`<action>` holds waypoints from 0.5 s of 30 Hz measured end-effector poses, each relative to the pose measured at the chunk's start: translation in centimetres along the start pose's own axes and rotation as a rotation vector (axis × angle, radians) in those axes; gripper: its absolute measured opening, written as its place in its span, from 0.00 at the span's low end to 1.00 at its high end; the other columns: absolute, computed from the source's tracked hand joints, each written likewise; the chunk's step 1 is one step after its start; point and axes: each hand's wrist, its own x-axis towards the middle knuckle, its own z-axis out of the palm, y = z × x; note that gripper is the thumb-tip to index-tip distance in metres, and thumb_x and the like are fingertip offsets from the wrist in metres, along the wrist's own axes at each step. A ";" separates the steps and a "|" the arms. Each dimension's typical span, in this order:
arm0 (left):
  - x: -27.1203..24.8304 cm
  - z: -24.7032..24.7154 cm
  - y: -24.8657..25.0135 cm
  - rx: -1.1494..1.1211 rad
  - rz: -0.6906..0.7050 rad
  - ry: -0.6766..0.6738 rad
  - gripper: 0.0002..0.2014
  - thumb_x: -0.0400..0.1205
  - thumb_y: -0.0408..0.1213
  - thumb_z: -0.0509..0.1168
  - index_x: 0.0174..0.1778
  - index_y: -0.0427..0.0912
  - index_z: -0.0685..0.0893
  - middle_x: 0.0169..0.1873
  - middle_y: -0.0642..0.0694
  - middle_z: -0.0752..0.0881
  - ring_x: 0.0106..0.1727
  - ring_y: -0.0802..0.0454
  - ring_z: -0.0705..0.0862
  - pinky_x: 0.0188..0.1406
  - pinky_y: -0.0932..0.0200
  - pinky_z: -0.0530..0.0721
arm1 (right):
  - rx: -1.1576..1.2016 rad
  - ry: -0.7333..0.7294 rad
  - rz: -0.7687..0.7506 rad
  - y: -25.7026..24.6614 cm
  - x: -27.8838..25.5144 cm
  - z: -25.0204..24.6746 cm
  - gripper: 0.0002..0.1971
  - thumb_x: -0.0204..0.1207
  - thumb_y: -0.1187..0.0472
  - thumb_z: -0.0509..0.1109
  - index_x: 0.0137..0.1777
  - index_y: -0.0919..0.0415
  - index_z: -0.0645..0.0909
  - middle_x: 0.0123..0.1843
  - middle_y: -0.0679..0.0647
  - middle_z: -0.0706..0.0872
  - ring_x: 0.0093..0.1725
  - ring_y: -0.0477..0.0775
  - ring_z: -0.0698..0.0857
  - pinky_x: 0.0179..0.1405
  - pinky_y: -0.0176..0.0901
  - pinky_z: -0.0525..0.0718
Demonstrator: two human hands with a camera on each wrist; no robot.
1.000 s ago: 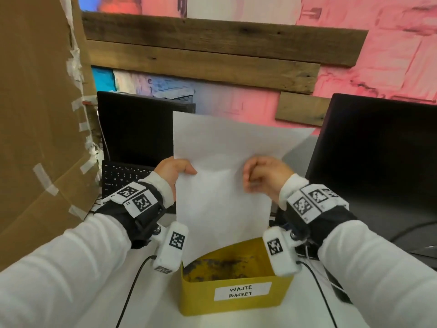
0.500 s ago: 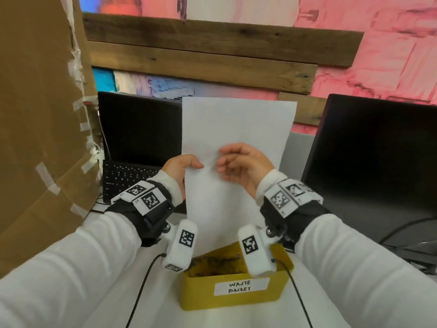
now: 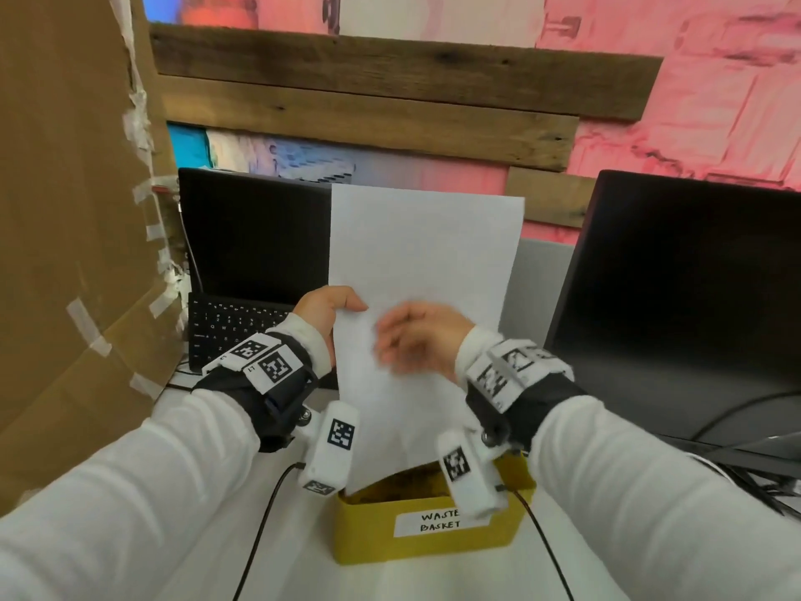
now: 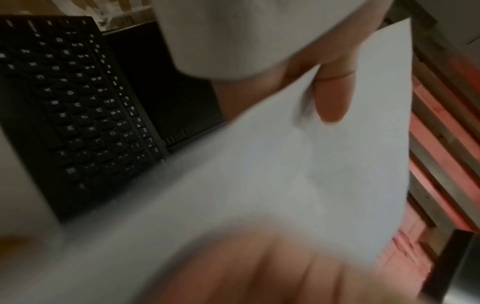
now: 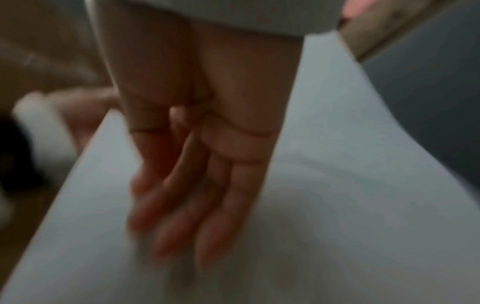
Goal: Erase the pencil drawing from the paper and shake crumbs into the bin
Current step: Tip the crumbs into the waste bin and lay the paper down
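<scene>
A white sheet of paper (image 3: 424, 271) stands upright over the yellow box labelled WASTE BASKET (image 3: 429, 535), its lower edge dipping inside the box. My left hand (image 3: 329, 310) pinches the sheet's left edge, the thumb (image 4: 332, 96) lying on its face. My right hand (image 3: 416, 340) is blurred with motion in front of the sheet's middle, its fingers (image 5: 207, 205) straight and flat against the paper (image 5: 337, 205). No pencil marks show on the sheet.
A black laptop (image 3: 251, 262) with its keyboard (image 4: 72, 107) stands behind on the left. A dark monitor (image 3: 676, 288) stands at the right with cables below it. A taped cardboard wall (image 3: 65, 210) closes off the left side.
My right hand let go of the sheet's right edge, moved left across its face and now sweeps over it with straight fingers. The paper went from tilted to upright.
</scene>
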 end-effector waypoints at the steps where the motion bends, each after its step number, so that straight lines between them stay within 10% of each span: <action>1: -0.1 0.1 0.0 0.008 0.004 0.011 0.09 0.69 0.26 0.57 0.42 0.32 0.78 0.37 0.36 0.79 0.35 0.40 0.79 0.44 0.53 0.81 | -0.306 -0.125 0.118 1.4 -0.2 0.4 0.17 0.73 0.78 0.57 0.43 0.58 0.82 0.32 0.51 0.88 0.31 0.50 0.87 0.31 0.39 0.84; 4: 0.2 -0.2 -0.1 0.019 0.007 0.033 0.11 0.75 0.21 0.52 0.38 0.33 0.80 0.37 0.37 0.82 0.36 0.40 0.81 0.46 0.52 0.81 | -0.833 -0.397 0.346 3.1 -0.7 0.5 0.14 0.74 0.71 0.64 0.54 0.57 0.86 0.41 0.51 0.88 0.42 0.52 0.87 0.36 0.37 0.85; 11: 0.2 -0.6 -0.3 -0.016 0.045 0.035 0.16 0.69 0.22 0.54 0.48 0.29 0.82 0.41 0.34 0.85 0.40 0.39 0.85 0.55 0.47 0.81 | 0.213 0.043 -0.138 -1.7 0.5 -1.6 0.17 0.75 0.78 0.56 0.41 0.58 0.80 0.24 0.49 0.87 0.24 0.45 0.87 0.29 0.38 0.85; 15: 0.2 -0.7 -0.2 -0.003 0.040 0.057 0.17 0.75 0.20 0.51 0.31 0.35 0.84 0.25 0.42 0.87 0.28 0.44 0.86 0.41 0.54 0.84 | -0.604 -0.236 0.319 2.5 -0.7 -0.9 0.13 0.77 0.72 0.61 0.49 0.58 0.84 0.40 0.52 0.87 0.35 0.48 0.86 0.34 0.39 0.83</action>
